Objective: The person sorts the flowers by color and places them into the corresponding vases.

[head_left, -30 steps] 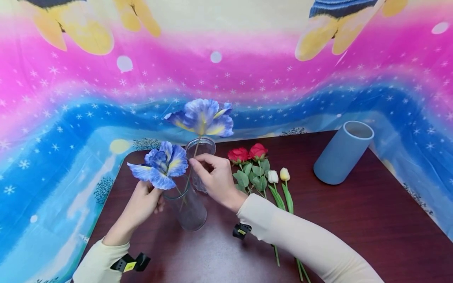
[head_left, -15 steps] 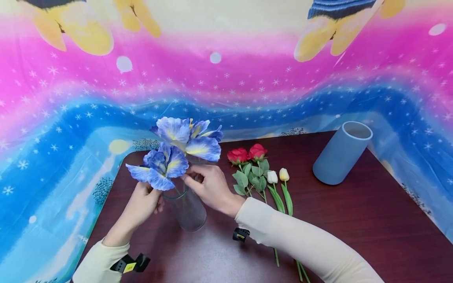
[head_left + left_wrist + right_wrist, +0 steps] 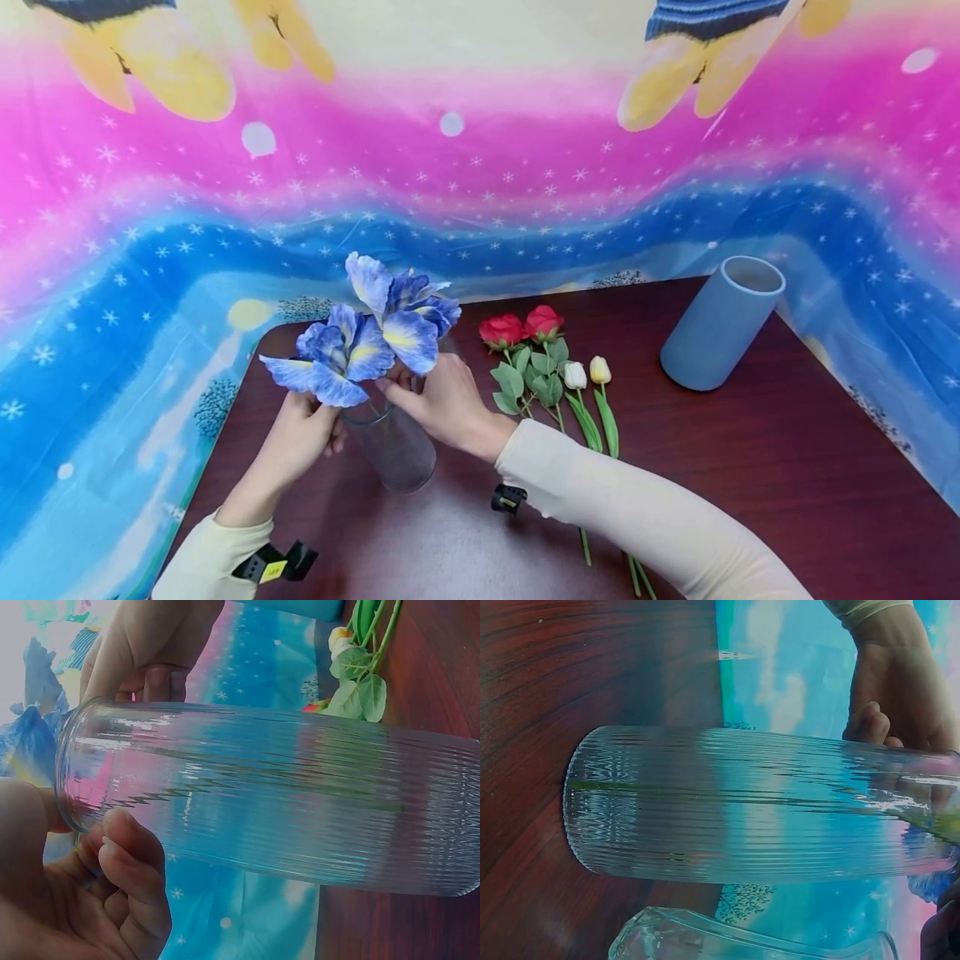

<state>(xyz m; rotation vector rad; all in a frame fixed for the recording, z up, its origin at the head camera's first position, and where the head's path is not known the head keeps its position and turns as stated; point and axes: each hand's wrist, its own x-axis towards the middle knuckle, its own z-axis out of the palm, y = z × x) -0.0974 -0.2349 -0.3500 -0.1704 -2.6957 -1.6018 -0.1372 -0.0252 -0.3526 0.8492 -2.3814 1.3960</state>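
Note:
A ribbed clear glass vase (image 3: 401, 457) stands upright on the table, with green stems visible inside it in both wrist views. My left hand (image 3: 294, 435) holds its rim from the left, fingers curled at the glass. Over that hand spreads a blue iris (image 3: 330, 358) with yellow streaks. A second blue iris (image 3: 411, 327) leans just behind and right of the first. At the vase mouth, my right hand (image 3: 453, 404) pinches this second iris below its bloom; the petals partly cover the fingertips.
Behind the ribbed vase stands another clear glass vase (image 3: 757, 937), mostly hidden in the head view. Two red roses (image 3: 522, 327) and two tulips (image 3: 587, 372) lie right of my right hand. A blue-grey vase (image 3: 720, 329) stands at the far right.
My right hand has moved down and slightly left, lowering the second iris toward the vase; its bloom now sits beside the first one. My left hand has stayed at the rim.

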